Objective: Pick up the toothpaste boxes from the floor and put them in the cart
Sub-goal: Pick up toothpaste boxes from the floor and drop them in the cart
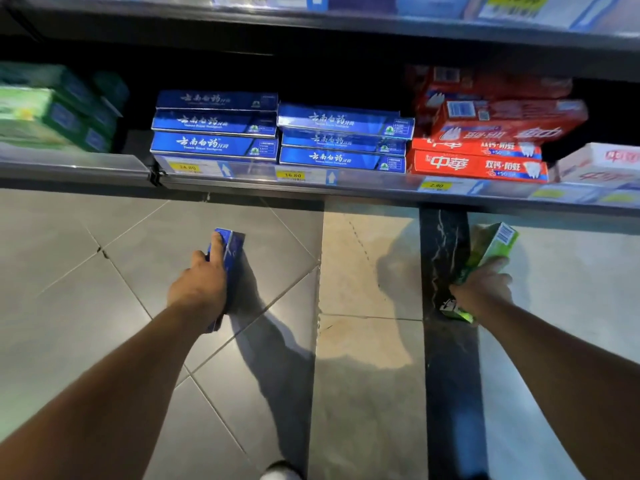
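Observation:
My left hand (201, 285) grips a blue toothpaste box (231, 247) lengthwise, index finger stretched along its top, above the grey floor tiles. My right hand (485, 289) holds a green toothpaste box (495, 244), whose far end points up toward the shelf and whose near end sticks out below my wrist. Both boxes are off the floor. No cart is in view.
A low store shelf (242, 183) runs across in front of me, stacked with blue boxes (214, 143), red boxes (478, 164) and green boxes (52, 116). A black marble strip (450, 375) crosses the tiled floor on the right. A shoe tip (280, 472) shows at the bottom.

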Tool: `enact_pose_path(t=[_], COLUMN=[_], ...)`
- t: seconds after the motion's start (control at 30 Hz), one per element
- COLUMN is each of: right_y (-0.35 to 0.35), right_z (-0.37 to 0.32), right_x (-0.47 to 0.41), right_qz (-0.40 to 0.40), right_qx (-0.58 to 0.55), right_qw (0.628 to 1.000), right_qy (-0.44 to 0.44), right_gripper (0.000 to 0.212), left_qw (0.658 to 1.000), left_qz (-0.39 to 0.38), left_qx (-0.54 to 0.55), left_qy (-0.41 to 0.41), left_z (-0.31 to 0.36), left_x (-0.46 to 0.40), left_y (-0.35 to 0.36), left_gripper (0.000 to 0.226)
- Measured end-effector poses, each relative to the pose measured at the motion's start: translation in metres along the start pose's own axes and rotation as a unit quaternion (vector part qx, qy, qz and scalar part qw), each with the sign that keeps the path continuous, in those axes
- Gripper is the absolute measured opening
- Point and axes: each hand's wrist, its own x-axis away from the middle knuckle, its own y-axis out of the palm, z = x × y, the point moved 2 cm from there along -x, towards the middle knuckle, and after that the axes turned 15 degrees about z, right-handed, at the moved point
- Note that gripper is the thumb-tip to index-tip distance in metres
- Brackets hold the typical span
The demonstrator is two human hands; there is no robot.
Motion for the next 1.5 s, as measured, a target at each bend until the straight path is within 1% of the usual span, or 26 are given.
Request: enact_pose_path(t=[0.07,0.17,0.3,0.37,0.43,0.57,0.67,0.73,0.83,0.93,0.97,1.0,1.03,1.07,1.13,1.2,1.23,1.3,1.37,1.47,1.5], right_y=[-0.017,-0.058,-0.147,-0.205,-0.270,-0.414,-0.519,-0.585,-0.670,-0.736,-0.755,-0.773,-0.788,-0.805,-0.839,-0.864,-0.878,-0.911,-0.934,-0.957,-0.963], right_z=[0.003,0.011,0.015,0.013,0.007,0.000,0.007,0.015,0.040,0.079,0.095,0.112,0.128,0.144,0.181,0.228,0.250,0.291,0.332,0.388,0.404], right_x=[0.010,0.043,0.103,0.132,0.160,0.211,0.242,0.256,0.269,0.268,0.267,0.265,0.263,0.260,0.251,0.237,0.231,0.227,0.222,0.211,0.206], right_qz=[-0.012,-0.056,-0.133,-0.174,-0.195,-0.202,-0.201,-0.183,-0.151,-0.108,-0.095,-0.086,-0.088,-0.082,-0.031,0.002,0.021,0.047,0.060,0.085,0.092], right_qx=[0.015,0.034,0.047,0.047,0.027,-0.039,-0.112,-0.163,-0.229,-0.290,-0.315,-0.343,-0.362,-0.377,-0.385,-0.402,-0.409,-0.421,-0.423,-0.427,-0.427], right_qw=[1.000,0.997,0.982,0.972,0.966,0.962,0.961,0.959,0.955,0.948,0.942,0.935,0.928,0.923,0.923,0.915,0.912,0.905,0.903,0.896,0.894], right_qy=[-0.011,-0.044,-0.126,-0.149,-0.165,-0.180,-0.152,-0.144,-0.117,-0.078,-0.062,-0.038,-0.020,-0.011,0.003,0.023,0.028,0.042,0.054,0.091,0.104], right_gripper=[0.090,0.089,0.076,0.074,0.075,0.070,0.062,0.063,0.066,0.061,0.060,0.058,0.055,0.054,0.060,0.063,0.063,0.063,0.064,0.072,0.071], left_qw=[1.000,0.999,0.991,0.982,0.975,0.967,0.963,0.957,0.932,0.909,0.896,0.891,0.883,0.878,0.859,0.839,0.821,0.799,0.781,0.766,0.761], left_qz=[-0.012,-0.032,-0.066,-0.096,-0.111,-0.131,-0.125,-0.120,-0.118,-0.121,-0.122,-0.122,-0.117,-0.110,-0.101,-0.086,-0.081,-0.086,-0.091,-0.110,-0.111], left_qx=[0.004,0.024,0.117,0.162,0.188,0.211,0.209,0.216,0.255,0.272,0.279,0.270,0.265,0.259,0.244,0.224,0.234,0.245,0.237,0.238,0.239], left_qy=[0.012,0.020,0.019,0.019,0.024,0.058,0.114,0.155,0.228,0.292,0.324,0.345,0.370,0.388,0.439,0.489,0.515,0.542,0.571,0.587,0.592], left_z=[0.005,0.019,0.026,0.026,0.027,0.042,0.064,0.085,0.126,0.176,0.197,0.219,0.242,0.266,0.319,0.371,0.396,0.444,0.488,0.549,0.566], left_x=[0.013,0.053,0.122,0.155,0.188,0.254,0.301,0.329,0.358,0.381,0.390,0.399,0.409,0.418,0.445,0.476,0.495,0.530,0.561,0.599,0.612], left_y=[-0.012,-0.051,-0.135,-0.190,-0.256,-0.400,-0.504,-0.566,-0.639,-0.691,-0.706,-0.720,-0.731,-0.739,-0.758,-0.770,-0.778,-0.785,-0.789,-0.787,-0.788], left_gripper=[0.094,0.083,0.078,0.082,0.086,0.090,0.090,0.091,0.090,0.088,0.087,0.087,0.085,0.088,0.097,0.092,0.092,0.092,0.088,0.080,0.080])
